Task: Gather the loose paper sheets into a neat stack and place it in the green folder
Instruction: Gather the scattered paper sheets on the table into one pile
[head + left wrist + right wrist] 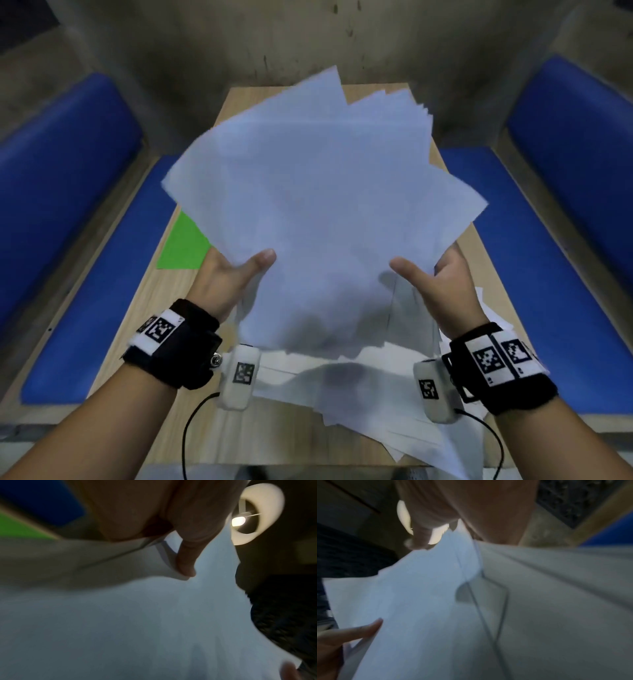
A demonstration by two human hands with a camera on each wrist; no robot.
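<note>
A fanned, uneven bundle of white paper sheets (318, 192) is lifted above the wooden table (144, 325), tilted away from me. My left hand (236, 274) grips its left side, thumb on top and fingers hidden underneath. My right hand (431, 281) grips the right side the same way. In the left wrist view the thumb presses on the paper sheets (137, 622); in the right wrist view the thumb lies on the sheets (423, 595). More loose sheets (359, 404) lie on the table below. A corner of the green folder (185, 245) shows at left, mostly covered by paper.
Blue padded benches (68, 178) flank the narrow table on both sides, with another bench (575, 144) at right. A grey wall (274, 41) stands beyond the table's far end. Black cables (186, 442) hang from the wrist cameras near the table's front edge.
</note>
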